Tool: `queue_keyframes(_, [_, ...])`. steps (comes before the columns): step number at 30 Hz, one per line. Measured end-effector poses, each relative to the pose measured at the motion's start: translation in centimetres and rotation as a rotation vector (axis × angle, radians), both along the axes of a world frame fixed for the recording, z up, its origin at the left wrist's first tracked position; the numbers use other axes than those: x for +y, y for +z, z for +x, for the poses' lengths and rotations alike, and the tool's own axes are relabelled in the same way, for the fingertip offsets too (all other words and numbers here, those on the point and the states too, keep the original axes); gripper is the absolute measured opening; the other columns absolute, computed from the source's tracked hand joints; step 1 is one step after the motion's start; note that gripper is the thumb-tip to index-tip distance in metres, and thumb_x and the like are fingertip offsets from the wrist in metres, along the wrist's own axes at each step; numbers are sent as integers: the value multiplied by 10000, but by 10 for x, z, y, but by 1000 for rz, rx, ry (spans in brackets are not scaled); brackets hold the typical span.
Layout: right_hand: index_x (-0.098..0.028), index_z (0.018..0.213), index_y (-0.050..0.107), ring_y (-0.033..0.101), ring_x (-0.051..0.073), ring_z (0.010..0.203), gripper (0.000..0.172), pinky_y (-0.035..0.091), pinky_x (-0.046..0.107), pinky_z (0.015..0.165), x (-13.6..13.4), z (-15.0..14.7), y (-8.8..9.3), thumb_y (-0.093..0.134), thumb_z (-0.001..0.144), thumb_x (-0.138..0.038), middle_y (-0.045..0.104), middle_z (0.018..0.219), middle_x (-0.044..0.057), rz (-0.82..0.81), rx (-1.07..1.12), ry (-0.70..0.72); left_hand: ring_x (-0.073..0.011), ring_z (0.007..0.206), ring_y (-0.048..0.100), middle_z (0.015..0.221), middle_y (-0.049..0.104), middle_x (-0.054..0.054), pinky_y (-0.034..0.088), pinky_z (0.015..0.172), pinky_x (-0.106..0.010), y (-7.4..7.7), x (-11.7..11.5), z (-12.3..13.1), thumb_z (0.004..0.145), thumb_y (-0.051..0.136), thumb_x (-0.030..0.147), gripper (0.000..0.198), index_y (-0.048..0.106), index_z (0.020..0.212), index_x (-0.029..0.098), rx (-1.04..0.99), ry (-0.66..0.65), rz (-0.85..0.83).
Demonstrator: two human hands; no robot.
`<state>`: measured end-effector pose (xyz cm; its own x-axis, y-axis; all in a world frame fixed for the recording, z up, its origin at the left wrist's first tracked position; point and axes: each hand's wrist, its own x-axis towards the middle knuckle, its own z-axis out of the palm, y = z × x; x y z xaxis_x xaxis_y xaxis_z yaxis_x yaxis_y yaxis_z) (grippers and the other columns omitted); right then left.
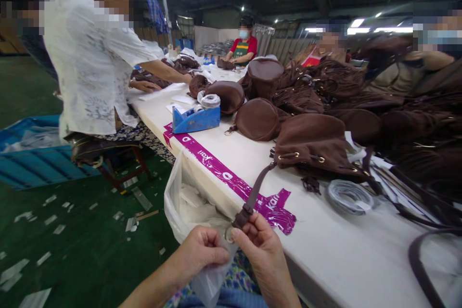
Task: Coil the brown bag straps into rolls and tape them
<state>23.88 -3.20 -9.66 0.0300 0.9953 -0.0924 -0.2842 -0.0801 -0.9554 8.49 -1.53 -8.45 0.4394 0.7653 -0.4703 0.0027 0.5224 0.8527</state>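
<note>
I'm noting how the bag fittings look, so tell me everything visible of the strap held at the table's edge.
The strap is narrow, dark brown and leather-like, with a buckle-like piece near its lower end and a shiny, metallic-looking ring beyond. Gently curved, it runs from the side of a brown bag across purple tape to the table's edge. The right hand pinches its end by the ring; the left hand is close by, its contact unclear.
</note>
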Motion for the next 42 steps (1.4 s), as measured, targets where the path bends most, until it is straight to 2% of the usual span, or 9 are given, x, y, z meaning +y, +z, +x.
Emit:
queue_keyframes(7, [-181, 980, 630, 570, 155, 675, 320, 442, 245, 616, 1, 0, 3, 753, 729, -337, 655, 736, 2, -8, -19, -3, -51, 411, 304, 431, 440, 61, 192, 432, -194, 3, 0, 0, 513, 684, 222, 196, 498, 509, 161, -21, 9, 10])
queue_keyframes(15, [-173, 933, 622, 452, 93, 558, 332, 337, 202, 517, -1, 0, 14, 768, 707, -367, 561, 624, -50, -61, 65, 23, -75, 419, 376, 449, 520, 23, 246, 438, -201, 6, 3, -6, 530, 676, 228, 125, 592, 517, 137, 10, -111, 36])
queue_keyframes(20, [-178, 927, 619, 436, 91, 554, 337, 325, 200, 508, -3, 1, 17, 779, 700, -368, 536, 608, -58, -63, 76, 50, -66, 417, 357, 453, 524, 25, 236, 436, -196, 11, 3, -6, 530, 683, 228, 140, 575, 510, 141, 1, -92, 35])
queue_keyframes(25, [-188, 930, 624, 462, 93, 565, 353, 348, 193, 518, -3, 2, 17, 798, 682, -369, 574, 635, -49, -63, 96, 53, -76, 413, 389, 479, 565, 3, 266, 431, -197, 10, 1, 0, 553, 694, 271, 164, 601, 555, 137, -28, -70, 21])
queue_keyframes(31, [-200, 961, 637, 535, 129, 623, 339, 411, 211, 552, -3, 5, 19, 771, 723, -401, 623, 684, -24, -48, 113, 89, -109, 427, 481, 553, 647, -61, 341, 451, -220, 12, 3, 5, 603, 747, 437, 337, 630, 588, 121, -16, -30, 6])
queue_keyframes(36, [-185, 821, 641, 547, 139, 672, 281, 467, 234, 629, -2, 5, 26, 689, 797, -461, 611, 709, -11, -59, 88, 50, -138, 492, 555, 615, 676, -72, 404, 505, -235, 18, 8, 6, 585, 777, 528, 435, 672, 651, 111, -28, -20, -22])
queue_keyframes(39, [-189, 848, 626, 512, 121, 557, 300, 458, 234, 522, 0, 3, 27, 703, 776, -469, 596, 681, -19, -101, 140, 60, -160, 564, 599, 671, 693, -76, 446, 566, -253, 22, 10, 6, 569, 796, 529, 449, 693, 691, 110, -53, -15, -64])
queue_keyframes(42, [-196, 797, 598, 482, 114, 489, 315, 432, 223, 436, 1, 0, 30, 709, 756, -488, 558, 622, -33, -160, 165, 63, -166, 597, 611, 687, 692, -80, 461, 601, -260, 23, 12, 6, 566, 806, 530, 466, 705, 719, 102, -81, -25, -78])
